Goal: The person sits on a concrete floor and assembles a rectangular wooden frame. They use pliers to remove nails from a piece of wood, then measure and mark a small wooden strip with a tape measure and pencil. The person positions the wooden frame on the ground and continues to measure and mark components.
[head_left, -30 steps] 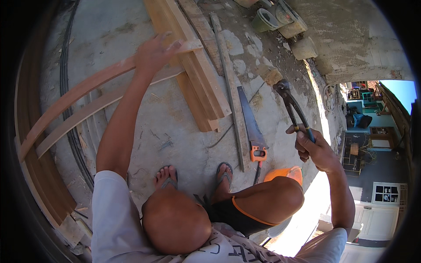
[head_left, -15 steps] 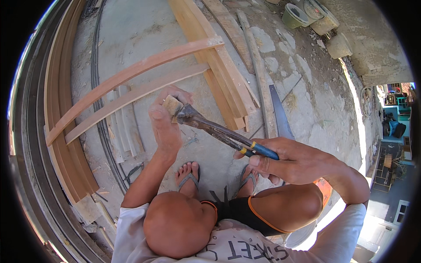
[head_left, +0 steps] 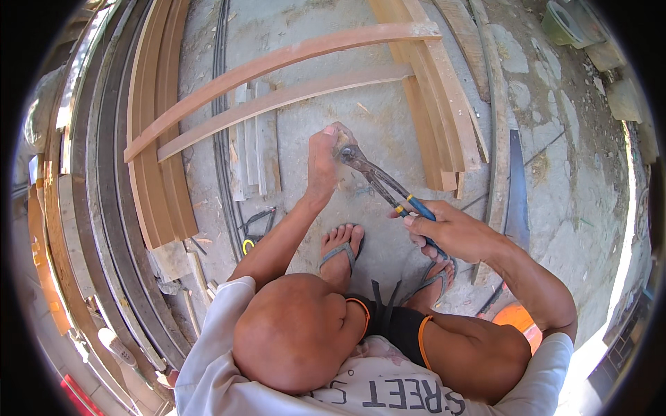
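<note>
Pliers (head_left: 378, 182) sit mid-scene over the concrete floor (head_left: 555, 187), right hand (head_left: 444, 232) pressed tight round the blue handles, left hand (head_left: 325, 156) pinching a small piece at their nose. If they slip, those left fingers probably get nipped.

The left arm rises from the lower middle of the frame toward its centre, elbow slightly bent, forearm bare. The left hand (head_left: 325, 161) sits just above centre, its grip curled closed, thumb on top, knuckles turned toward the camera. The right arm enters from the lower right, bent at the elbow, forearm angled up and left. The right hand (head_left: 444, 232) lies right of centre, its grip wrapped shut, apparently with the fingers underneath.
</note>
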`<state>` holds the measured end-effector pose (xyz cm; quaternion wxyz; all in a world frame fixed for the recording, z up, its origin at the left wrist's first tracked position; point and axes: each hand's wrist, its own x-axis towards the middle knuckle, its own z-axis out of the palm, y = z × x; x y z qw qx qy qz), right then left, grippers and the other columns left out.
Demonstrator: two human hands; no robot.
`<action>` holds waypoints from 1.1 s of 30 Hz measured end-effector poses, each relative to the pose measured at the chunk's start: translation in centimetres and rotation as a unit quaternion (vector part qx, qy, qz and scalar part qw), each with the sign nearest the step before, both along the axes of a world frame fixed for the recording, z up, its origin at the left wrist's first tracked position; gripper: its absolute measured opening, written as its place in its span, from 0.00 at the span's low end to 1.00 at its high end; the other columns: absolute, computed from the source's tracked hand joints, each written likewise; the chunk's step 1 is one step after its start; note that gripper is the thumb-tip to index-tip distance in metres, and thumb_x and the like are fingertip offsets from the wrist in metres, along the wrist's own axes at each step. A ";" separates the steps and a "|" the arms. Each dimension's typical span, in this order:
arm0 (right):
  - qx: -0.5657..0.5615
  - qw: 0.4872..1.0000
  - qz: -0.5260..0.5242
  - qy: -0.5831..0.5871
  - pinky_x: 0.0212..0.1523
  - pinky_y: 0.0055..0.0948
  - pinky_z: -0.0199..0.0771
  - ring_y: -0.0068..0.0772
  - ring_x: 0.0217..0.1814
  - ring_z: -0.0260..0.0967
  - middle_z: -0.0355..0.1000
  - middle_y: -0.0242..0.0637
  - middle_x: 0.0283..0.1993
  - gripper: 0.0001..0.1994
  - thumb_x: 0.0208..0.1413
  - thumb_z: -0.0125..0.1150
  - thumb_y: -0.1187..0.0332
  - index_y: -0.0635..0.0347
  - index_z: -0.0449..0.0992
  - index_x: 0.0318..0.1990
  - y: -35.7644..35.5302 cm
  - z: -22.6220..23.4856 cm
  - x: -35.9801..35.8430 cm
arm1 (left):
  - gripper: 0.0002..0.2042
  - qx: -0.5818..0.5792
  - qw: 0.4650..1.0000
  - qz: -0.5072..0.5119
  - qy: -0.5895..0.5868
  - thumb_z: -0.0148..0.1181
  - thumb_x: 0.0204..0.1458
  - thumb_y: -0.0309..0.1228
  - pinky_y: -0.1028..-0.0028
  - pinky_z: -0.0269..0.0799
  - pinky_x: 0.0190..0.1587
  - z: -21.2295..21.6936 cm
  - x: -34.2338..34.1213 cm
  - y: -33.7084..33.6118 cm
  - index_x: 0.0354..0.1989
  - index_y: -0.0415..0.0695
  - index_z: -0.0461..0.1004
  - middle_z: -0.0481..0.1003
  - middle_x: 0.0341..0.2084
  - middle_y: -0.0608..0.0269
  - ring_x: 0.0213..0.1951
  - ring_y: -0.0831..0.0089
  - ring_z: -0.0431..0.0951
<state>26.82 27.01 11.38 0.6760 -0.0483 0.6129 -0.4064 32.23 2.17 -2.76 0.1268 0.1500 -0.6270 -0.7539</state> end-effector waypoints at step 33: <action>0.076 0.767 0.162 0.616 0.26 0.32 0.66 0.37 0.25 0.68 0.67 0.39 0.32 0.15 0.70 0.57 0.68 0.57 0.68 0.61 2.5 -1.5 3.9 | 0.24 -0.029 0.995 0.085 0.049 0.49 0.65 0.38 0.67 0.53 0.23 -0.1 -1.1 3.4 0.16 0.38 0.61 0.59 0.13 0.70 0.22 0.80 0.57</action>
